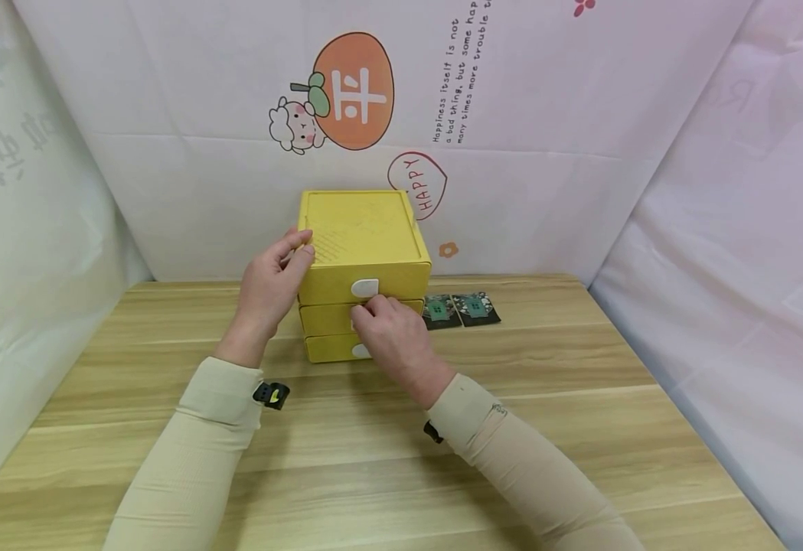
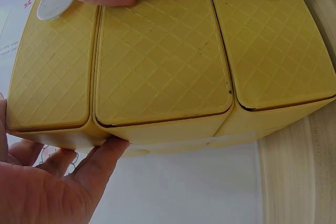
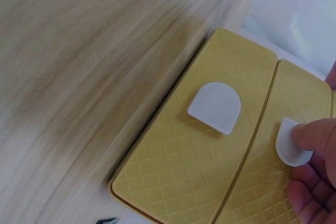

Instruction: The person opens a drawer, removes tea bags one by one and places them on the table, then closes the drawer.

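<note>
A yellow three-drawer box (image 1: pixel 367 226) stands on the table against the back sheet, each drawer front carrying a white tab handle. My left hand (image 1: pixel 270 283) rests against the box's upper left edge, fingertips on the top and side. With thumb and fingers, my right hand (image 1: pixel 401 337) pinches the middle drawer's white handle (image 3: pixel 286 148), partly covering it in the head view. The middle drawer front (image 2: pixel 163 66) has a raised diamond pattern. The bottom drawer's handle (image 3: pixel 216 107) and the top drawer's handle (image 1: pixel 364 288) are untouched.
Two dark printed cards (image 1: pixel 477 308) lie on the wooden table (image 1: pixel 346 474) just right of the box. A white printed sheet (image 1: pixel 222 191) hangs behind, and more white sheeting (image 1: pixel 725 229) walls both sides.
</note>
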The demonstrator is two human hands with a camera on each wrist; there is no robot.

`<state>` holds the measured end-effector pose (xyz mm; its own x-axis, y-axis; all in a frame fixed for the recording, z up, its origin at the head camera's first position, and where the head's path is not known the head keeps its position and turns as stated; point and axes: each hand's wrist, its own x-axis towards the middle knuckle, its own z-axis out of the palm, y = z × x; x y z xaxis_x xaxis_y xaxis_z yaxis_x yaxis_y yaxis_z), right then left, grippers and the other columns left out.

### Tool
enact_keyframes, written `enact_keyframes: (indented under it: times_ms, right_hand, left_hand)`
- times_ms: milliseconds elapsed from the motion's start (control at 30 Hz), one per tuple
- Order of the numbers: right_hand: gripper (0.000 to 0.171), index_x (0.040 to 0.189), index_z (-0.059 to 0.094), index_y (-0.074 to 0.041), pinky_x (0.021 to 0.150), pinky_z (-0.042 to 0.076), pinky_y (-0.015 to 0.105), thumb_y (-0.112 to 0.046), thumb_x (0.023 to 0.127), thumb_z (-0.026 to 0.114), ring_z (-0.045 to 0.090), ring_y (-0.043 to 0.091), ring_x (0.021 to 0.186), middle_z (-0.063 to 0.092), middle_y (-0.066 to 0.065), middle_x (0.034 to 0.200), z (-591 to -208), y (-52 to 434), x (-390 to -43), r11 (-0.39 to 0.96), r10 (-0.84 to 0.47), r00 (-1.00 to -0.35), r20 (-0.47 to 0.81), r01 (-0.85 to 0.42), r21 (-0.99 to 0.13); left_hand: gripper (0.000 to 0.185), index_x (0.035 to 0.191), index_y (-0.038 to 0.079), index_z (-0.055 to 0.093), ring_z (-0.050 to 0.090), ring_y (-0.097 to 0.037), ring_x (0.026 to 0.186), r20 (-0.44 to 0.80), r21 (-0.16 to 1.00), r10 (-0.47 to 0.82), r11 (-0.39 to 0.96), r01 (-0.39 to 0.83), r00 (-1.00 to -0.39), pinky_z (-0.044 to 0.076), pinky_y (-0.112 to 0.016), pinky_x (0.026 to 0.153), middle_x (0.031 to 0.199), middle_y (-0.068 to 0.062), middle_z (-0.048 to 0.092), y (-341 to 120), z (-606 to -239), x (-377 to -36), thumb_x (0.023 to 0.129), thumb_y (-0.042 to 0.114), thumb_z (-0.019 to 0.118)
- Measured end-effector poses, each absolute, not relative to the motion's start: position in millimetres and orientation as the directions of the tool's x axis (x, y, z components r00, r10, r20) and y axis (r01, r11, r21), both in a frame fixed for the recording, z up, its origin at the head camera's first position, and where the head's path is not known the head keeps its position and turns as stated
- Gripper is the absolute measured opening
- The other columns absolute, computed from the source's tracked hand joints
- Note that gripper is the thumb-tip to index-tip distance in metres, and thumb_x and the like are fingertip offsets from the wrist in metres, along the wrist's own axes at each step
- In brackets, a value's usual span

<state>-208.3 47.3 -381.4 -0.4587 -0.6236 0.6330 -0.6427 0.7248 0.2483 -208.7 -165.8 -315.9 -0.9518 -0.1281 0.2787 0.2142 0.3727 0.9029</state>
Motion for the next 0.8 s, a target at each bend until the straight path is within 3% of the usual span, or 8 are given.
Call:
enact_keyframes:
  times_ms: [800]
  right_hand:
    - [0.009,0.101,0.068,-0.009,0.065,0.060,0.032,-0.009,0.096,0.076,0.068,0.021,0.081,0.069,0.008,0.094,-375.3,54.7,-188.7,0.695,-0.655,-0.484,0.581,-0.688,0.210]
  left_hand:
    - [0.055,0.152,0.024,0.058,0.055,-0.025,0.140,0.277,0.892,-0.118,0.400,0.209,-0.954,0.049,-0.048,0.109,0.167,0.007,0.038,-165.9,-316.6,-207.3,0.106,0.052,0.050]
